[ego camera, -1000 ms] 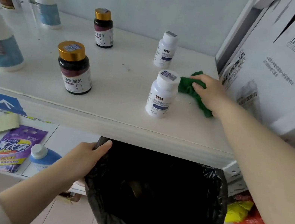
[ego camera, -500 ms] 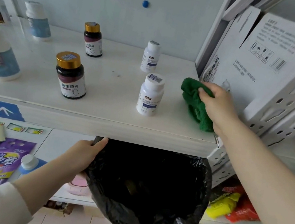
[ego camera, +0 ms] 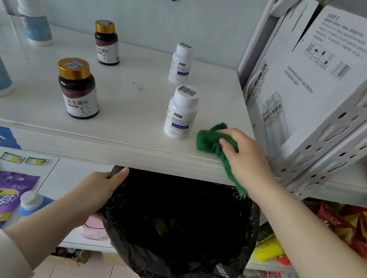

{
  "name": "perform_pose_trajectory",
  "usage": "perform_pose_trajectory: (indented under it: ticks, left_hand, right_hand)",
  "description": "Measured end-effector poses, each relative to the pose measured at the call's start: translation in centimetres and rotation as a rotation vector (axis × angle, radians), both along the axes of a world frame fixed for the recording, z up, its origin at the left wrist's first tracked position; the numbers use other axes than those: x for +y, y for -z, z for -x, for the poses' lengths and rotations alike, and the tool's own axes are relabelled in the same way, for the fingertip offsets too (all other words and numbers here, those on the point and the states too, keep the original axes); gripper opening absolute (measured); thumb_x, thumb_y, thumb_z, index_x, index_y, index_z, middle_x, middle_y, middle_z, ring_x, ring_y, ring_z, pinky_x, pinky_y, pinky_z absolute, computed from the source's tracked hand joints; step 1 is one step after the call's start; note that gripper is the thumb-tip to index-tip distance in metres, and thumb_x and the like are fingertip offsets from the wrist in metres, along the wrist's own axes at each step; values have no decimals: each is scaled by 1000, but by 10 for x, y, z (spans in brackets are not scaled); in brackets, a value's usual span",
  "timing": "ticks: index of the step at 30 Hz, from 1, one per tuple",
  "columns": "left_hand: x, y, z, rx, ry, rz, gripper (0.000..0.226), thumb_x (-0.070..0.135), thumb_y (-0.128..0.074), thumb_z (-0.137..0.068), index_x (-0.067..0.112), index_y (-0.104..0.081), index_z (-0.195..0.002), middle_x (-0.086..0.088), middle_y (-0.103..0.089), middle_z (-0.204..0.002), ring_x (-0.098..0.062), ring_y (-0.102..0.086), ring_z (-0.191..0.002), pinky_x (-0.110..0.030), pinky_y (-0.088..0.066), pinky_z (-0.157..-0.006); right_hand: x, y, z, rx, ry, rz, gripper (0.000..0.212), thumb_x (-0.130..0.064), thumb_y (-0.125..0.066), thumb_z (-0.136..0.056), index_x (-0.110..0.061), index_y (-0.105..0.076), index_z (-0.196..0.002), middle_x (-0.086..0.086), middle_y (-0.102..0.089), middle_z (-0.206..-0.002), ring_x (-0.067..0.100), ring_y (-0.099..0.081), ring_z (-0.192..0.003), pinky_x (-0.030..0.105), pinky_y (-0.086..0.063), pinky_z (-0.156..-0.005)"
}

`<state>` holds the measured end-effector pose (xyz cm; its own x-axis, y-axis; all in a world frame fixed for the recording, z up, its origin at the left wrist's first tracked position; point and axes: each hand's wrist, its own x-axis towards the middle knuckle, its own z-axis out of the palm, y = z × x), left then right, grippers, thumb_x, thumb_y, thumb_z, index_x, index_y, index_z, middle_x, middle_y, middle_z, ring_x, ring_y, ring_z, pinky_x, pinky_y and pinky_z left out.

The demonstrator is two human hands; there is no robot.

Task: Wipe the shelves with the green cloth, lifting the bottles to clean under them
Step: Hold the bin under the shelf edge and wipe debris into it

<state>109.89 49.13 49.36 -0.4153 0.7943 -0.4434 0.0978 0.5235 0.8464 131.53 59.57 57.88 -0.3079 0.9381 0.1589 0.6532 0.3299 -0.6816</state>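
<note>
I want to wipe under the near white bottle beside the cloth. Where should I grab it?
Grip the white bottle by its cap, coming from above: it stands upright with open space over it, and the green cloth lies close on its right.

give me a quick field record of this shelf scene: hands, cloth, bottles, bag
right hand: presses the green cloth on the shelf near its front edge
left hand: holds the rim of the black bag open just below the shelf edge
nearest bottle: white bottle, upright, just left of the cloth
other bottles: two dark bottles with gold caps, front one; second white bottle at the back
dirt: dark specks mid-shelf
bottles lifted: none
</note>
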Motion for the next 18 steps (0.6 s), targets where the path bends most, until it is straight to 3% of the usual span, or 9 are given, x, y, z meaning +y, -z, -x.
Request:
perform_pose_trajectory:
  ticks: [3,6,10,12,15,18]
  left_hand:
    - [0,3,1,-10,-4,-8,38,49,-52,-86,14,-65,-79,-9,-63,-80,-27,-60,-80,-41,-49,-88]
    - [0,4,3,-16,4,-9,39,50,-52,-86,13,-64,-81,-9,-63,-81,-28,-59,-81,-42,-48,-90]
    - [0,5,3,-33,7,-12,42,50,-52,-86,10,-65,-83,-9,-62,-81,-27,-58,-79,-43,-49,-88]
    - [0,4,2,-36,6,-12,42,49,-52,-86,9,-64,-84,-10,-62,-81,-28,-59,-79,-43,-49,-90]
    - [-2,3,2,-22,3,-7,41,49,-51,-87,10,-64,-82,-8,-60,-78,-26,-57,-77,-40,-49,-86]
    - [-7,3,9,-34,1,-2,42,49,-51,-86,9,-64,-80,-8,-58,-74,-26,-56,-74,-36,-46,-78]
  right_hand:
    - [-33,1,-2,53,-73,63,24,-21,-46,-94,-27,-58,-113,-6,-61,-117,16,-54,-114,15,-41,-80]
    - [-50,1,-8,135,-152,220,21,-21,-46,-94,-35,-57,-104,-3,-63,-116,29,-56,-112,35,-48,-94]
    - [-61,-9,-16,248,-164,108,27,-17,-47,-93,-42,-57,-96,-20,-62,-106,-2,-55,-106,16,-42,-93]
    - [-64,-13,-16,322,-118,51,29,-16,-47,-92,-44,-56,-92,-24,-62,-101,-8,-55,-101,14,-43,-91]
    - [-69,-10,-9,79,-253,112,25,-18,-47,-93,-41,-54,-98,-32,-55,-99,-21,-48,-92,-1,-38,-82]
    - [-64,-17,-3,140,-241,95,22,-19,-45,-93,-38,-54,-102,-26,-59,-104,-15,-51,-98,6,-40,-82]
